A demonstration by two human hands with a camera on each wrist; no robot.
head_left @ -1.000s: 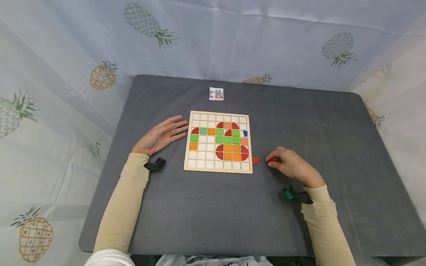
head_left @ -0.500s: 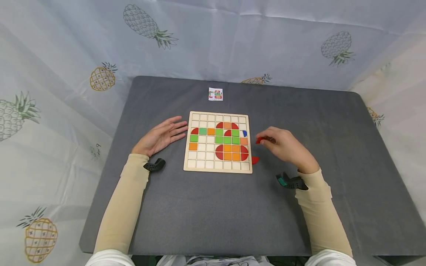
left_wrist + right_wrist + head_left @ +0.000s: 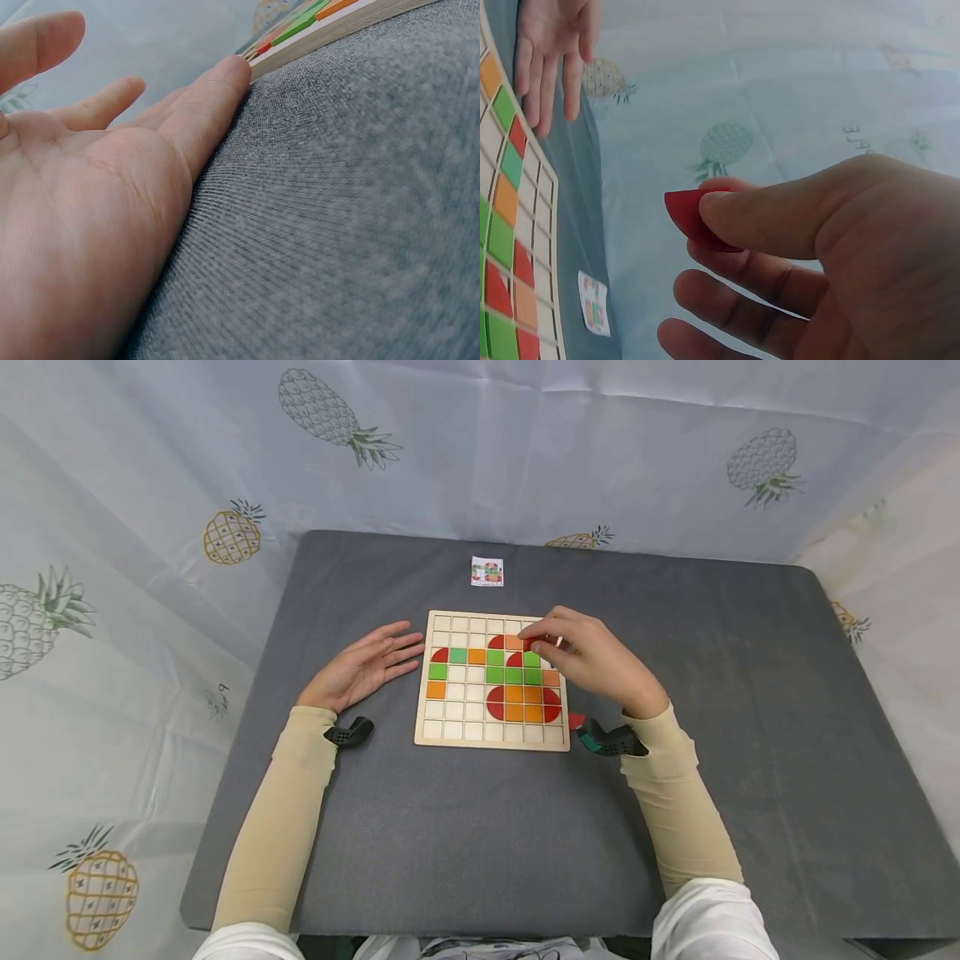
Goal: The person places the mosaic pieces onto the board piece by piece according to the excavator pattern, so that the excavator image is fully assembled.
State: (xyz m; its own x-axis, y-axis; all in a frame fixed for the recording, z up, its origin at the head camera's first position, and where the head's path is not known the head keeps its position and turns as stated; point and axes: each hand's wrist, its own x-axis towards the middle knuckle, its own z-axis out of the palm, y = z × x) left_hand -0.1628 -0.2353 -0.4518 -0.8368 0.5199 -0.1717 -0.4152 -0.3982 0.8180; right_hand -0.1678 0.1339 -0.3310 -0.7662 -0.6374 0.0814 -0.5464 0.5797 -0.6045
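Note:
My right hand [image 3: 592,660] is over the upper right of the wooden grid board [image 3: 487,745]. Between thumb and fingers it pinches a red quarter-circle tile [image 3: 684,214], with the other fingers loosely bent below. Orange, green and red tiles fill several of the board's squares, such as a green tile [image 3: 513,676]. A blue piece near the right edge is mostly hidden by the hand. Palm up, my left hand [image 3: 360,668] rests on the table, fingers extended, its fingertips [image 3: 236,71] right at the board's left edge.
Another red tile [image 3: 576,721] lies at the board's right edge, close to the right wrist's black camera mount [image 3: 611,741]. A small printed pattern card [image 3: 487,572] lies behind the board on the grey tabletop [image 3: 750,693]. A pineapple-print curtain [image 3: 480,460] surrounds the table.
My right hand, pinching a red tile, has moved from the table right of the board, up and left, to over the board's upper right. The left hand stays in place.

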